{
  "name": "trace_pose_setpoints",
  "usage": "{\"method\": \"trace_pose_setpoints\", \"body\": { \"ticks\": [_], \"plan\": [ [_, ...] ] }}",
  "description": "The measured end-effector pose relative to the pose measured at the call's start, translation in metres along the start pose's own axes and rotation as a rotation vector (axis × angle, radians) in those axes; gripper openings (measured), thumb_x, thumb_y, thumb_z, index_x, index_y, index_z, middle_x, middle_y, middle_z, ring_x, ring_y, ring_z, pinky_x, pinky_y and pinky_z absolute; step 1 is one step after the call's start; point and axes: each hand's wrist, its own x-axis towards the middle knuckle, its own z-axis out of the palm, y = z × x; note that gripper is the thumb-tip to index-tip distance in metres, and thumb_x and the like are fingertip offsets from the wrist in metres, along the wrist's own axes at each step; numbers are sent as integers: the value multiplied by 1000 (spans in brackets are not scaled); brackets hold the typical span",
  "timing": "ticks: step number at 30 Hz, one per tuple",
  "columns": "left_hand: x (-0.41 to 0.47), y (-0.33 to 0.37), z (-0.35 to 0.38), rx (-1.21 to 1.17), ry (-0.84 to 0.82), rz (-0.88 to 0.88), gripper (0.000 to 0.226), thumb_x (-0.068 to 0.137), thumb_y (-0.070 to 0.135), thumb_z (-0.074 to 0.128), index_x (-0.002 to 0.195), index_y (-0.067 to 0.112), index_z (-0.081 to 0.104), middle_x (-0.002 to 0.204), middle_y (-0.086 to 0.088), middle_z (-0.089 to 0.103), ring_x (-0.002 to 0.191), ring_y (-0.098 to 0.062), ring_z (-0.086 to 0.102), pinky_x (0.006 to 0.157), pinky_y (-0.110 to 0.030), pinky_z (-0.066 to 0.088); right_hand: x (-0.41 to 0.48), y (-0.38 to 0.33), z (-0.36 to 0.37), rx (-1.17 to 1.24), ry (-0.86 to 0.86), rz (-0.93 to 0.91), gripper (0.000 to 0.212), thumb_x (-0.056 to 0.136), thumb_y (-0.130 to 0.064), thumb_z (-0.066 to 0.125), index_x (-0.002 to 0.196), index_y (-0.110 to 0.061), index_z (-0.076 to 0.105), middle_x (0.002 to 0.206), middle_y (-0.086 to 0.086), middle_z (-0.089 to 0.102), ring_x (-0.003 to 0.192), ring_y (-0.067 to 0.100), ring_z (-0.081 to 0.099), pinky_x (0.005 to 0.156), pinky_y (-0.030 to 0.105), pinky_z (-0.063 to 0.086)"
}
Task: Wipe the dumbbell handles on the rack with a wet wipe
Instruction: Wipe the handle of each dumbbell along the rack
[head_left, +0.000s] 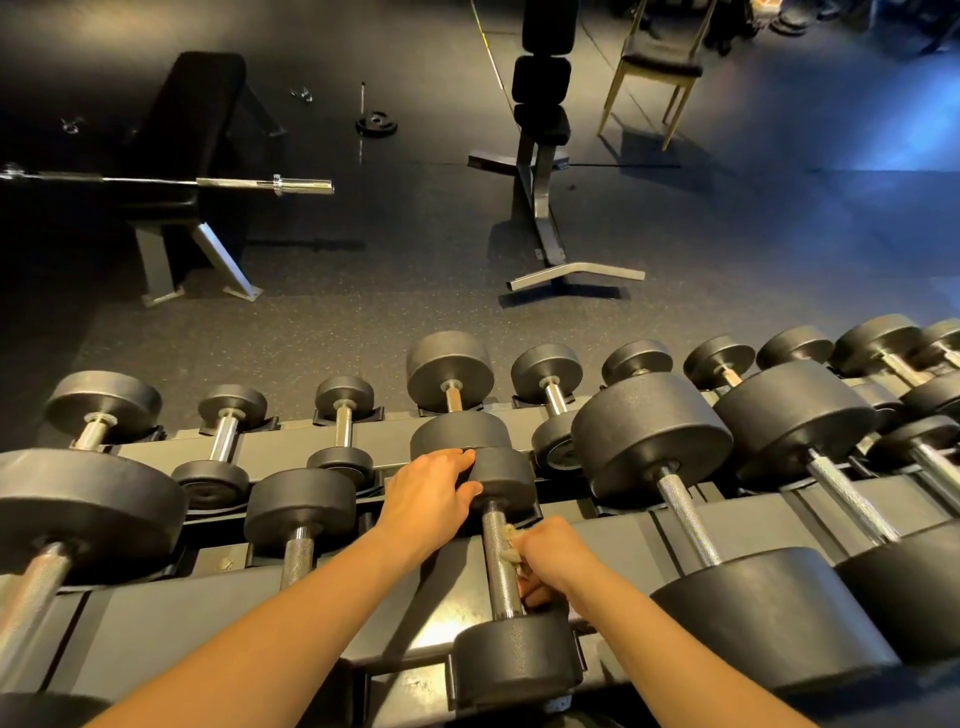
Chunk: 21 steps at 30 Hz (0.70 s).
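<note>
At the far left, a flat bench (192, 104) stood on the dark floor (363, 301) with a barbell (260, 183) lying across it, and a small weight plate (376, 124) lay on the floor just beyond. In front of you the rack (280, 448) ran the width of the view in 2 tiers, its cradles filled with black round-headed dumbbells. Your left hand (431, 488) reached out over the lower tier, and its fingers (457, 460) lay straight and spread on the far head of 1 dumbbell (506, 478), touching it without curling round it. That dumbbell sat in its cradle on the lower tier, near the middle of the rack, its near head toward you. Its knurled steel handle (497, 571) ran between the 2 heads, and the wet wipe (511, 545) was bunched against the handle's right side, about halfway along. Your right hand (550, 561) came in from the right, and its fingers (530, 587) were curled tight on the wipe, pressing it to the handle. Right of that hand, the largest dumbbells (649, 436) lay side by side on the same tier. Farther back and to the right, an upright padded bench (540, 119) and a chair (660, 57) stood on the floor.
</note>
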Motion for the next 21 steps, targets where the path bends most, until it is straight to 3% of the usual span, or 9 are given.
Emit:
{"method": "trace_pose_setpoints", "body": {
  "ticks": [3, 7, 11, 14, 15, 16, 18, 20, 21],
  "plan": [
    [-1, 1, -3, 8, 4, -3, 53, 100, 42, 62, 150, 28, 51, 146, 6, 59, 133, -17, 56, 110, -40, 48, 20, -8, 11, -13, 145, -113, 33, 106, -30, 44, 96, -8, 67, 90, 14, 70, 83, 29, 69, 77, 46, 61],
    [-3, 5, -5, 18, -2, -10, 51, 101, 41, 60, 149, 27, 52, 143, 5, 61, 131, -18, 57, 109, -39, 48, 19, 3, 15, -383, 158, -322, 45, 109, -40, 30, 90, -19, 65, 91, 4, 67, 85, 21, 64, 82, 38, 53],
    [-3, 6, -8, 45, 2, 11, 47, 102, 40, 58, 147, 26, 53, 139, 4, 63, 127, -18, 58, 104, -37, 48, -5, 11, -7, -525, -54, -377, 46, 108, -40, 37, 82, -13, 64, 83, 6, 64, 78, 20, 60, 85, 48, 54],
    [-3, 7, -9, 59, -11, 22, 43, 102, 39, 58, 143, 25, 56, 136, 3, 65, 124, -19, 60, 101, -37, 50, -30, 5, -16, -634, -337, -347, 38, 105, -44, 44, 74, -26, 56, 80, -2, 56, 74, 11, 54, 80, 36, 47],
    [-3, 7, -9, 61, -14, 22, 43, 102, 39, 58, 143, 25, 57, 135, 3, 65, 124, -20, 60, 100, -38, 50, -34, 2, -16, -693, -360, -354, 37, 104, -46, 45, 72, -29, 52, 78, -4, 55, 73, 11, 53, 80, 35, 46],
    [-2, 7, -10, 62, -17, 19, 43, 102, 39, 58, 143, 25, 57, 136, 3, 65, 124, -20, 59, 100, -38, 50, -33, -2, -15, -747, -302, -395, 38, 103, -48, 46, 70, -30, 50, 76, -4, 54, 73, 13, 54, 79, 37, 47],
    [-1, 8, -11, 71, -28, 18, 44, 102, 40, 58, 144, 27, 56, 137, 4, 64, 126, -20, 58, 101, -38, 50, -27, -13, -12, -797, 9, -498, 41, 102, -51, 44, 71, -26, 53, 76, 0, 60, 76, 20, 61, 76, 39, 52],
    [-1, 8, -12, 77, -27, 23, 43, 102, 40, 58, 142, 27, 58, 136, 5, 65, 125, -20, 59, 99, -38, 50, -19, -21, -5, -889, 318, -599, 43, 104, -51, 38, 82, -22, 62, 83, 2, 67, 80, 24, 65, 72, 38, 52],
    [-2, 8, -12, 76, -23, 25, 41, 102, 40, 58, 141, 27, 59, 135, 4, 65, 124, -19, 59, 99, -38, 50, -18, -23, 0, -948, 383, -627, 42, 105, -47, 38, 90, -20, 66, 88, 3, 69, 83, 25, 66, 70, 36, 50]
  ]
}}
